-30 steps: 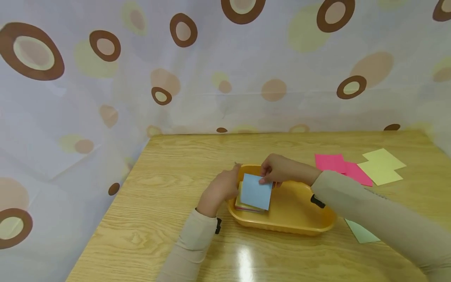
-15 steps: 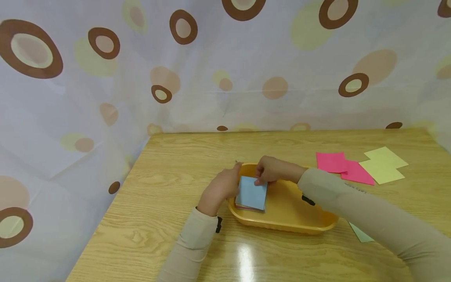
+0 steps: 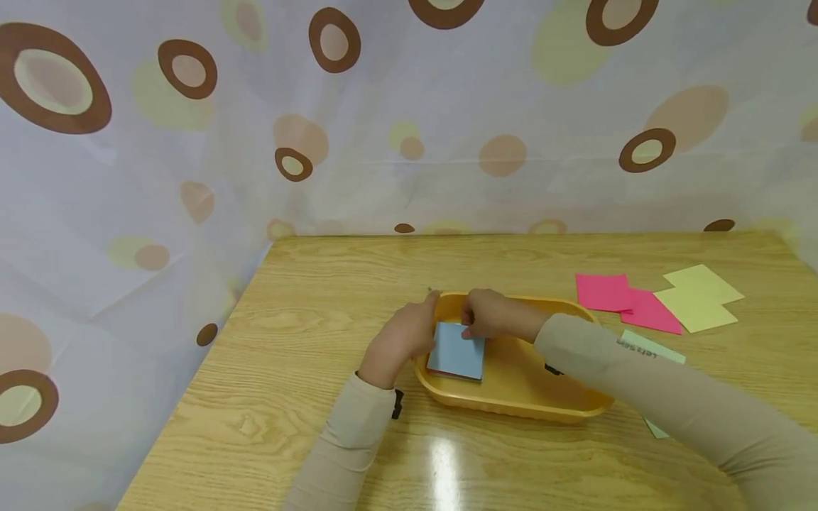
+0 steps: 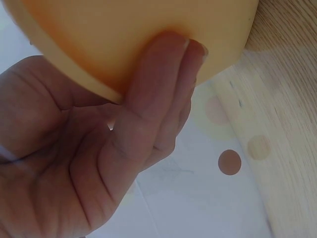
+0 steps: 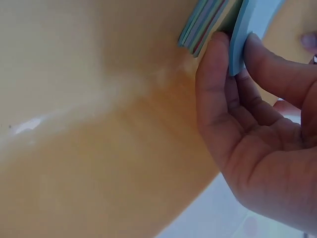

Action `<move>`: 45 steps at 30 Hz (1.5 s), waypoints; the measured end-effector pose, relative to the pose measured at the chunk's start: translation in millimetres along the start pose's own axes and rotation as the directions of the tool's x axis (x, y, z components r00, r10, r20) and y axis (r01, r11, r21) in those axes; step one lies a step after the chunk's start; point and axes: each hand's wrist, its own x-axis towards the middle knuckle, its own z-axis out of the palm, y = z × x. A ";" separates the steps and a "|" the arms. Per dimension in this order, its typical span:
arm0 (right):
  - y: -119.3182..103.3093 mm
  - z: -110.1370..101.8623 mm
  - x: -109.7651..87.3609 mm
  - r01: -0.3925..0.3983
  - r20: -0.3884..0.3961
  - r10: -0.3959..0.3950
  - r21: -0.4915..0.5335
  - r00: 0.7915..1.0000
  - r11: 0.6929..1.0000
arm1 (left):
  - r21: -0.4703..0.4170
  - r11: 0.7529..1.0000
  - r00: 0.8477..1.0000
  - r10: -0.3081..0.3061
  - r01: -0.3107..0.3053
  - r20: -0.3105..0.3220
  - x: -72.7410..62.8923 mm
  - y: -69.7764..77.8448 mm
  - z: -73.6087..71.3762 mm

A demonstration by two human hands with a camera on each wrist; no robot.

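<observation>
A person's right hand [image 3: 492, 312] pinches a square light-blue paper pad [image 3: 456, 353] between thumb and fingers inside an oval yellow-orange plastic tray [image 3: 511, 387], at the tray's left end. Beneath the pad sits a layered stack of multicoloured square papers [image 5: 204, 25], its edge apart from the pinched edge of the pad in the right wrist view. The left hand [image 3: 401, 339] grips the tray by its left end, fingers against the wall. Two bright pink paper squares [image 3: 603, 292] overlap beyond the tray's far right corner, with pale yellow paper squares [image 3: 696, 309] farther right of it. Pale green paper [image 3: 661, 346] lies just right of the tray, partly hidden by a beige sleeve [image 3: 594, 355]. The tray rests on a wood-grain table [image 3: 275, 355]; behind it hangs a white, circle-patterned sheet [image 3: 383, 92].
</observation>
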 end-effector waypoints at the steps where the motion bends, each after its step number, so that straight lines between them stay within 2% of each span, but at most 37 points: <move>1: -1.4 0.4 -0.8 0.008 -0.007 -0.008 -0.013 1.000 1.000 | 0.000 1.000 1.000 0.001 -0.001 0.000 0.1 0.1 0.0; 12: -8.9 10.6 -8.7 0.049 -0.118 -0.061 -0.106 0.991 0.993 | 0.012 1.000 1.000 0.020 -0.020 -0.012 -1.8 0.7 0.4; 21: -12.5 13.2 -10.6 0.026 -0.177 -0.071 -0.243 0.982 0.970 | 0.014 1.000 1.000 0.016 -0.016 -0.019 -1.8 1.2 -0.1; 24: -14.5 12.2 -12.1 0.024 -0.177 -0.071 -0.255 0.982 0.967 | 0.011 1.000 1.000 0.016 -0.015 -0.014 -1.5 1.4 0.0; 27: -16.9 10.7 -14.3 0.062 -0.129 -0.090 -0.205 0.988 0.977 | 0.014 1.000 1.000 0.019 -0.018 -0.015 -1.2 1.3 0.2; 31: -21.1 11.0 -17.6 0.107 -0.002 -0.109 -0.178 0.994 0.978 | 0.015 1.000 1.000 0.024 -0.024 -0.020 -0.9 0.3 0.7; 34: -23.8 14.1 -19.5 0.110 0.060 -0.100 -0.211 0.993 0.971 | 0.010 1.000 0.999 0.027 -0.027 -0.022 -1.1 -0.1 0.7; 45: -25.8 23.7 -19.3 0.092 0.041 -0.084 -0.236 0.996 0.968 | 0.007 1.000 0.999 0.029 -0.029 -0.024 -2.1 0.6 0.4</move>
